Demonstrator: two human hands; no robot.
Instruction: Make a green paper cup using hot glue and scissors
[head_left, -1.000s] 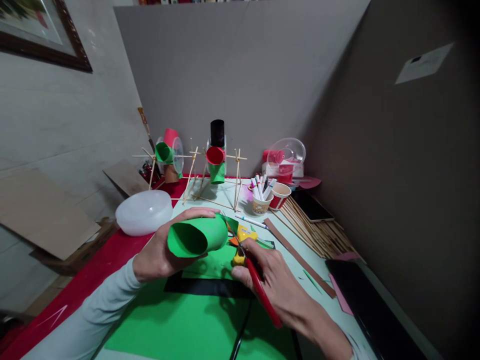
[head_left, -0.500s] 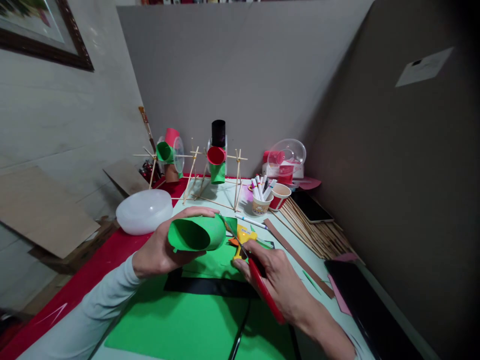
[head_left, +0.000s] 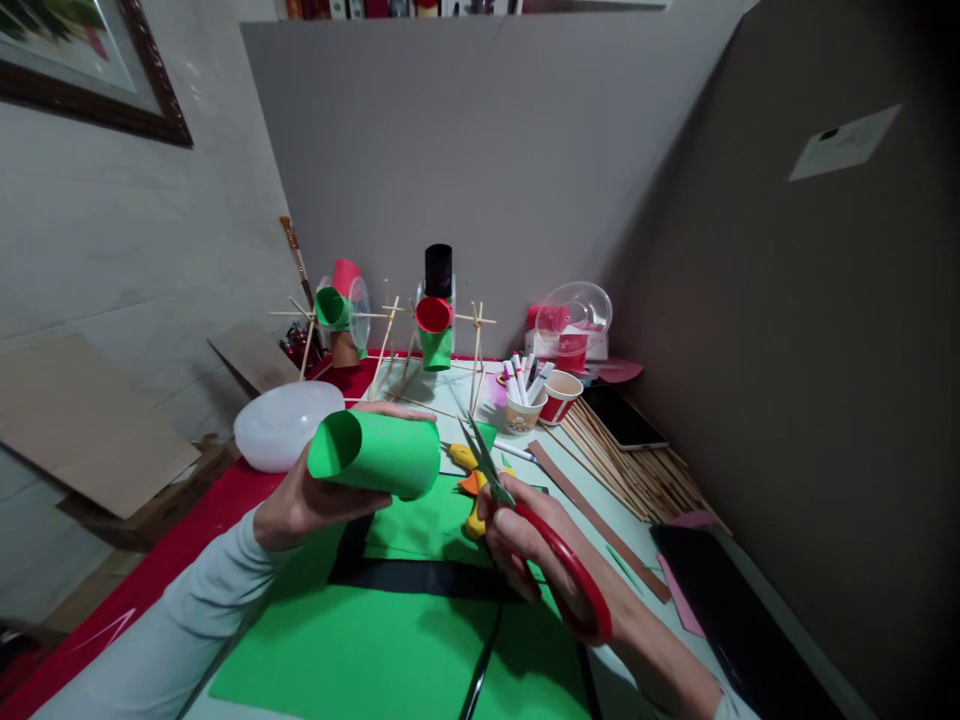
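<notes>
My left hand (head_left: 300, 500) is wrapped around a rolled green paper tube (head_left: 375, 455), holding it on its side above the table with its open end to the left. My right hand (head_left: 525, 540) grips red-handled scissors (head_left: 555, 560); their blades point up and left, just right of the tube's end, beside a small green paper flap (head_left: 484, 432). Beneath both hands lie a green paper sheet (head_left: 360, 650) and a black strip (head_left: 420, 577). A yellow glue gun (head_left: 476, 470) lies behind the scissors.
At the back stand stick frames with green, red and black paper tubes (head_left: 433, 320). A white bowl (head_left: 281, 425) sits at left, cups of markers (head_left: 525, 400) and a bundle of sticks (head_left: 637, 460) at right. Grey board walls close the back and right.
My left hand has turned the green tube flatter and lifted it a little. My right hand has pulled the scissors away from the tube's edge and tilted them upward.
</notes>
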